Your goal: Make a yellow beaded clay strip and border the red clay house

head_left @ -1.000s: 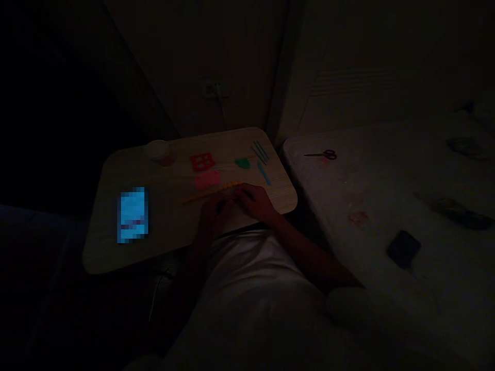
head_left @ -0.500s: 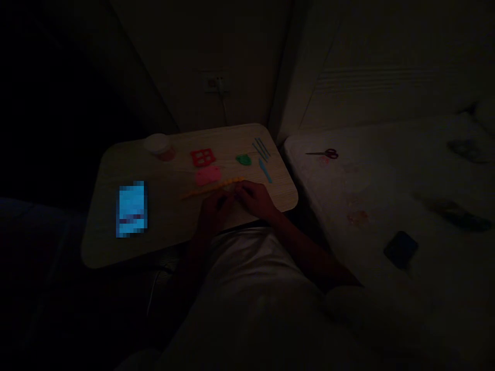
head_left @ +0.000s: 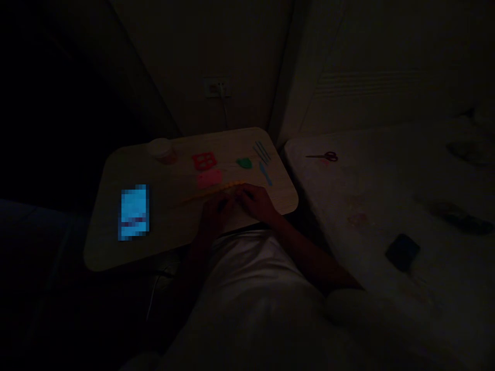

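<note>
In dim light, my left hand (head_left: pixel 215 210) and my right hand (head_left: pixel 256 201) meet above the front part of the small table (head_left: pixel 166 232). The fingers of both are bent inward and pressed together at the tips. Whatever they pinch is too dark and small to make out. Just behind the fingers lies a long, ridged orange strip (head_left: pixel 211 191), its right end close to my right hand. Beyond it are a flat pink piece (head_left: pixel 209 179), a red window-shaped frame (head_left: pixel 204 161) and a green piece (head_left: pixel 244 163).
A light blue plastic knife (head_left: pixel 266 174) and several thin sticks (head_left: pixel 262 152) lie at the table's right. A lidded tub (head_left: pixel 161 150) stands at the back left, near a glowing, blurred-out screen (head_left: pixel 133 211). Scissors (head_left: pixel 327 156) rest on the pale surface to the right.
The whole view has shifted slightly, so everything sits a little lower. My hands stay together in nearly the same place, with only slight finger movement.
</note>
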{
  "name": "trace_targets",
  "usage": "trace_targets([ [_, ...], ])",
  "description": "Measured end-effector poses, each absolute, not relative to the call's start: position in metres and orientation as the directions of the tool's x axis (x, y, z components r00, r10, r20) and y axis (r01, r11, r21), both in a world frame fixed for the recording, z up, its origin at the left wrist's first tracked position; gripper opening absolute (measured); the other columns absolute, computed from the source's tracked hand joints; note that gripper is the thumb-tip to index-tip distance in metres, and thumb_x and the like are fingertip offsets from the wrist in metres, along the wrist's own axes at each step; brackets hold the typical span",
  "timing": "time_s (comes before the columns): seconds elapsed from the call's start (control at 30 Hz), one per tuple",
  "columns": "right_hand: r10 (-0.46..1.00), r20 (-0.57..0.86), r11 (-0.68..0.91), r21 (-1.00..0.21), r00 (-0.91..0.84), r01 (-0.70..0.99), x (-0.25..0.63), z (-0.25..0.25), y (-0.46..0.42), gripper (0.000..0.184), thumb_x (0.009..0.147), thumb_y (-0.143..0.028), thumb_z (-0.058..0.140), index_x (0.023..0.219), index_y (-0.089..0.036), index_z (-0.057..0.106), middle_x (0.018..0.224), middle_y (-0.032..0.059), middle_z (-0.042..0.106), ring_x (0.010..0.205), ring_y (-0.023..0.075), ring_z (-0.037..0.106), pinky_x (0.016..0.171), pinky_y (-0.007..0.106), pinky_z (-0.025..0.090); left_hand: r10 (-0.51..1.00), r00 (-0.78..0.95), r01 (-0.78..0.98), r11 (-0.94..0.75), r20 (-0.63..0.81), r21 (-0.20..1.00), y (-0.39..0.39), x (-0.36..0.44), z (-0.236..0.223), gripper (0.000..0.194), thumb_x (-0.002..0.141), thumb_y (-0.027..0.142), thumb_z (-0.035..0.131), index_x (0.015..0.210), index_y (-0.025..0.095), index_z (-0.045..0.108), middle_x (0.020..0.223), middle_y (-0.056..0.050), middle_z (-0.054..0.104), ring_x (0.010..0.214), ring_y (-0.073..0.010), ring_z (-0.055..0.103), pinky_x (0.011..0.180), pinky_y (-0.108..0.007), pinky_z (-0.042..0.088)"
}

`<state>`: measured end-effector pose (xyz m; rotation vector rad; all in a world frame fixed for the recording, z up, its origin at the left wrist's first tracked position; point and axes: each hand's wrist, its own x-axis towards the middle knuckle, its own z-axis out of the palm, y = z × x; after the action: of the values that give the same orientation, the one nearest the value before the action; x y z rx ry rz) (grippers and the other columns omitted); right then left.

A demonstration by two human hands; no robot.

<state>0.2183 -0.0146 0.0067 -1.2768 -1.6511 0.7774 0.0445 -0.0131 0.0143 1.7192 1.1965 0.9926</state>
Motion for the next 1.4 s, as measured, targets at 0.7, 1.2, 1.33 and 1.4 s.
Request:
trace_targets([
  [0.7,0.953,0.290,0.302,-0.866,-0.091,0.398,0.2188,0.0044,-0.0137,0.025,0.097,-0.032,0.053,0.088,-0.018,0.071,0.082,0.0031,0.072,0.078,0.0168,0.066,0.073,0.026,0.046,0.949,0.247,0.341,-0.273,0.195,0.899,-0.0114,0.0438,0.0104,0.021,0.086,0.037,0.060,0.083,0.019,0.068,0.079,0.000,0.070,0.074,-0.0166,0.062,0.071,-0.027,0.049],
  [1.2,0.965,0.247,0.262,-0.870,-0.090,0.417,0.2197,0.0094,-0.0149,0.024,0.095,-0.034,0.054,0.086,-0.018,0.070,0.079,0.0024,0.070,0.073,0.0158,0.063,0.070,0.025,0.044,0.959,0.242,0.351,-0.226,0.146,0.909,-0.0124,0.0462,0.0116,0.026,0.086,0.043,0.060,0.079,0.019,0.066,0.075,0.000,0.067,0.071,-0.0165,0.058,0.068,-0.027,0.047],
  [1.33,0.960,0.265,0.278,-0.867,-0.090,0.413,0.2193,0.0076,-0.0148,0.025,0.095,-0.034,0.053,0.087,-0.018,0.070,0.081,0.0031,0.071,0.076,0.0166,0.064,0.071,0.026,0.045,0.960,0.237,0.351,-0.229,0.150,0.908,-0.0126,0.0463,0.0115,0.026,0.086,0.042,0.060,0.080,0.018,0.067,0.073,0.000,0.065,0.069,-0.0159,0.057,0.067,-0.026,0.046],
  [1.4,0.956,0.279,0.293,-0.865,-0.094,0.407,0.2194,0.0062,-0.0147,0.025,0.095,-0.034,0.053,0.087,-0.017,0.070,0.081,0.0033,0.071,0.075,0.0165,0.064,0.070,0.026,0.044,0.958,0.238,0.345,-0.237,0.159,0.908,-0.0129,0.0464,0.0123,0.025,0.086,0.041,0.060,0.080,0.018,0.067,0.074,0.000,0.066,0.071,-0.0163,0.057,0.069,-0.027,0.046],
])
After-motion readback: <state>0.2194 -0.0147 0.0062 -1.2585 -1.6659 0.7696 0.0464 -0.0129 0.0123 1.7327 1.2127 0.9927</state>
